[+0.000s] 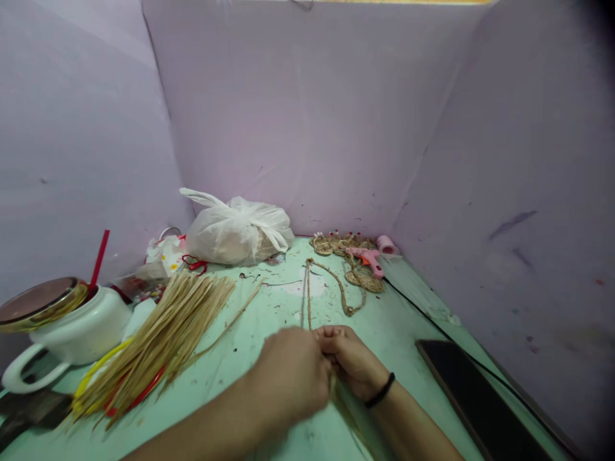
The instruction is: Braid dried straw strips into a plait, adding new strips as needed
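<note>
A thin braided straw cord (309,294) runs up from my hands to a point on the table, bends there and trails off to the right. My right hand (353,358), with a black band at its wrist, is closed in a pinch on the cord's near end. Close against it is my left hand (294,371), smeared by motion, its fingers curled on the straw strands. Loose straw strands (353,419) hang down below both hands. A bundle of dry straw strips (166,339) lies to the left.
A white mug (89,326) with a lid (41,304) stands at left. A tied plastic bag (237,230) sits at the back. A pink glue gun (369,259) rests near coiled braids (331,244). Its black cable (437,330) passes a dark phone (475,397) at right.
</note>
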The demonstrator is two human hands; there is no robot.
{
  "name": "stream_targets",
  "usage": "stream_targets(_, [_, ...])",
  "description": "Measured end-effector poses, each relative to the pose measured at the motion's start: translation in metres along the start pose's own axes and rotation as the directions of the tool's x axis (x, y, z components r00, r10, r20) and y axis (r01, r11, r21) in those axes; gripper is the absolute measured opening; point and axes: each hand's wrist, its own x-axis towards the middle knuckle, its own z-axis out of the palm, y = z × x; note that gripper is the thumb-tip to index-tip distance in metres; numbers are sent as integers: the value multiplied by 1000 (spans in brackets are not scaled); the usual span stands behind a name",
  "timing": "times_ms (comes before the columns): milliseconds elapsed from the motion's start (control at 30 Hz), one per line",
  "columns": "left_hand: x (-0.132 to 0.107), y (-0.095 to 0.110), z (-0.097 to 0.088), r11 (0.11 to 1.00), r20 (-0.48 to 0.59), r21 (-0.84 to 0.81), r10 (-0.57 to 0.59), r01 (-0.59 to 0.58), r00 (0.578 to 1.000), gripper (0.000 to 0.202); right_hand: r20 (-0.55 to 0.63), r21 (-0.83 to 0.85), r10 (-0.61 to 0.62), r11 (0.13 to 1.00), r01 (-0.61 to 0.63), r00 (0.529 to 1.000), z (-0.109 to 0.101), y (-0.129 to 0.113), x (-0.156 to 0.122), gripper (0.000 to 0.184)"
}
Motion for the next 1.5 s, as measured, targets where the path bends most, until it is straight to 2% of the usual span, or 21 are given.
stream_targets(33, [4,-3,-8,999,-99,25,-17,20,995,24,13,-10,-5,1000,5,1000,-1,0,0,10])
stream_targets(67, [9,-6,-13,999,-177,-30,-42,38,983,24,24,-24,-14,1000,15,1000,-1,-1,-1,12])
stream_targets(100, [14,-9,-16,986,-150,-151,-94,71,984,23,30,-43,-26,999,28,999,-1,-2,-1,14])
stream_targets(133, [20,-12,-17,944,-8,-286,-173,164,985,23,31,-58,-36,998,38,999,-1,-2,-2,16])
stream_targets(167, [25,-14,-15,883,142,-400,-207,248,968,22,34,-69,-41,997,43,999,-1,-3,-2,17])
stream_targets(233, [32,-19,-7,727,362,-576,-183,374,914,16,46,-71,-58,996,62,997,0,-3,-1,18])
stream_targets(267, [35,-22,-3,653,417,-639,-152,408,896,15,55,-68,-69,995,73,996,0,-2,0,17])
stream_targets(333, [39,-27,3,536,460,-718,-114,444,881,15,71,-74,-90,993,96,993,0,-1,2,15])
stream_targets(400, [41,-31,6,489,460,-744,-119,455,880,14,66,-103,-126,986,132,990,-1,0,5,12])
stream_targets(533, [44,-37,9,560,384,-714,-189,420,904,17,9,-236,-212,949,208,977,-3,4,9,8])
stream_targets(633, [45,-37,11,603,363,-688,-197,405,911,17,-35,-343,-257,911,230,966,-5,7,10,5])
stream_targets(800, [44,-34,8,588,410,-696,-145,412,900,16,-21,-352,-262,905,239,965,-3,8,8,6])
stream_targets(900, [43,-34,6,572,410,-697,-175,431,895,16,-37,-367,-291,894,258,956,-2,7,6,6])
stream_targets(1067, [40,-32,8,687,273,-659,-161,307,948,15,-22,-406,-297,875,263,955,-4,4,5,4])
stream_targets(1167, [40,-33,13,712,202,-666,-116,223,972,12,-13,-471,-295,845,255,955,-6,2,3,4])
stream_targets(1233, [42,-35,19,722,146,-672,-92,167,985,12,-23,-559,-307,793,243,951,-8,-1,0,5])
stream_targets(1300, [44,-37,24,737,91,-667,-69,112,993,11,-49,-691,-328,693,205,943,-9,-6,-6,8])
stream_targets(1400, [46,-38,32,752,40,-655,-61,73,997,6,-124,-854,-347,515,78,930,-6,-17,-18,12])
stream_targets(1500, [47,-38,39,771,8,-633,-74,62,997,7,-171,-909,-340,416,-16,925,-2,-25,-29,15])
